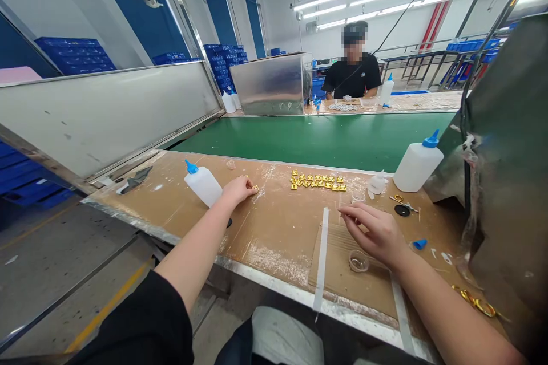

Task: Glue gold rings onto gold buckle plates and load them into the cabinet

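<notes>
My left hand (pixel 237 191) reaches over the table with its fingers pinched. At their tips shows a small gold-coloured piece (pixel 256 187). My right hand (pixel 377 231) hovers above a piece of cardboard (pixel 342 285), thumb and fingers closed together; whatever is between them is too small to make out. Two rows of small gold-coloured pieces (pixel 319 181) lie between and beyond my hands. Below my right hand, a small clear round dish (pixel 358 261) sits on the cardboard. A white bottle with a blue cap (pixel 203 182) leans or stands beside my left forearm, partly hidden.
A larger white bottle (pixel 417 166), a small clear bottle (pixel 377 183) and a black disc (pixel 402 210) are at the right. A blue cap (pixel 419 244) lies nearer. Beyond the table runs a green belt (pixel 299 137); a person (pixel 353 71) sits across it.
</notes>
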The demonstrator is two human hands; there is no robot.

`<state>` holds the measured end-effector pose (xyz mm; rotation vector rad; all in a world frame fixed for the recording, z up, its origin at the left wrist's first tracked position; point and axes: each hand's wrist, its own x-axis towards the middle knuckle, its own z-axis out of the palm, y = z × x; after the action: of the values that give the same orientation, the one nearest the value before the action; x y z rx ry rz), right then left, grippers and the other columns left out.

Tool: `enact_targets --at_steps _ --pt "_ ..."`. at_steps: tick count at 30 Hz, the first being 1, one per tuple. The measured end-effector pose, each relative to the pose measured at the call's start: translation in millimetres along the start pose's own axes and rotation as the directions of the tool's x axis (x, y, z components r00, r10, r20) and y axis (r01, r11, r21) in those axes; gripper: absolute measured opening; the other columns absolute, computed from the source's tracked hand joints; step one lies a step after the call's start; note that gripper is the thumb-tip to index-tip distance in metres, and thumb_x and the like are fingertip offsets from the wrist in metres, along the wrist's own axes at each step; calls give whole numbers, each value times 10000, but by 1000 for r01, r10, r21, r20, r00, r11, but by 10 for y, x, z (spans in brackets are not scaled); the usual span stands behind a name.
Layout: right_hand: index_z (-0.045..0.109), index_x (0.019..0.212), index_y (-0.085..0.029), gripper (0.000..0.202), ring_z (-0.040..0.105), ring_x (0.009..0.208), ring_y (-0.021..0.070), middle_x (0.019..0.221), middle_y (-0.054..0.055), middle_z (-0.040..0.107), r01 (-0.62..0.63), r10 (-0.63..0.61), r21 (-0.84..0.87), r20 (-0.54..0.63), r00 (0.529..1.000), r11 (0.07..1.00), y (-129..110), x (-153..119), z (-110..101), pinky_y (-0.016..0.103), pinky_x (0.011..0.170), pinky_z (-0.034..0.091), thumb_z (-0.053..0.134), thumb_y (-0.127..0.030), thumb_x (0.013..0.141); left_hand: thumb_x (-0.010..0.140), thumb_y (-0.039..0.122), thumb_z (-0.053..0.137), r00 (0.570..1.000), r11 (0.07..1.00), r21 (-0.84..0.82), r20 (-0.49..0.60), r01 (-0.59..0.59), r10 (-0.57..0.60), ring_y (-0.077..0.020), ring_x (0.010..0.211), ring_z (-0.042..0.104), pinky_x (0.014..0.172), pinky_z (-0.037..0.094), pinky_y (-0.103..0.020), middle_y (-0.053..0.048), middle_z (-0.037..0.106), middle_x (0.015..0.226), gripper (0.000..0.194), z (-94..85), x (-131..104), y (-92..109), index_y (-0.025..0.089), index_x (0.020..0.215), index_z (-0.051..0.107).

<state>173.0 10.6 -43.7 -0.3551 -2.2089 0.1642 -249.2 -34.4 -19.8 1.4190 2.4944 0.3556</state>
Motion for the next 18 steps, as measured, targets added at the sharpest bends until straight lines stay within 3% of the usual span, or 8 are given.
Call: enact_targets --at_steps 4,7,10,14,15,18 --pt "664 1184 -193 226 669 780 161 936 51 717 -26 26 23 9 1000 999 6 -5 -6 303 669 522 588 -92 997 907 405 748 995 971 -222 -62 -84 71 -232 947 684 873 544 -367 -90 746 1007 241 95 -195 128 173 960 711" --pt "661 1186 -193 232 668 784 162 934 53 713 -64 62 63 24 998 996 12 -9 -14 308 684 530 587 -87 994 945 493 624 986 876 -454 -51 -162 156 -175 777 669 691 503 -282 -105 779 1068 347 228 -482 381 180 1077 696" --pt "658 1195 -194 243 671 795 168 933 56 712 -89 85 99 43 995 991 10 -6 -22 316 697 537 584 -80 993 970 588 522 976 757 -632 2 -167 217 -94 525 491 521 391 -258 -121 782 1147 453 334 -831 686 184 1114 668" --pt "658 1200 -192 265 670 805 170 941 61 709 -106 99 124 58 993 987 -11 13 -33 315 693 534 591 -58 982 907 510 683 941 405 -914 140 4 308 -39 435 370 438 263 -232 -128 794 1128 329 368 -1164 996 182 898 674" --pt "659 1200 -192 269 669 808 169 945 62 709 -110 103 122 61 993 986 -16 18 -36 314 694 533 594 -54 979 893 482 709 930 347 -936 172 52 326 -31 418 368 423 244 -228 -123 799 1116 307 368 -1203 1042 181 854 663" --pt "662 1201 -194 276 670 813 166 956 64 711 -118 110 112 70 991 987 -22 28 -40 312 698 534 595 -49 976 867 434 734 915 286 -949 227 131 334 -22 378 387 385 210 -219 -113 808 1088 285 372 -1242 1105 180 800 625"
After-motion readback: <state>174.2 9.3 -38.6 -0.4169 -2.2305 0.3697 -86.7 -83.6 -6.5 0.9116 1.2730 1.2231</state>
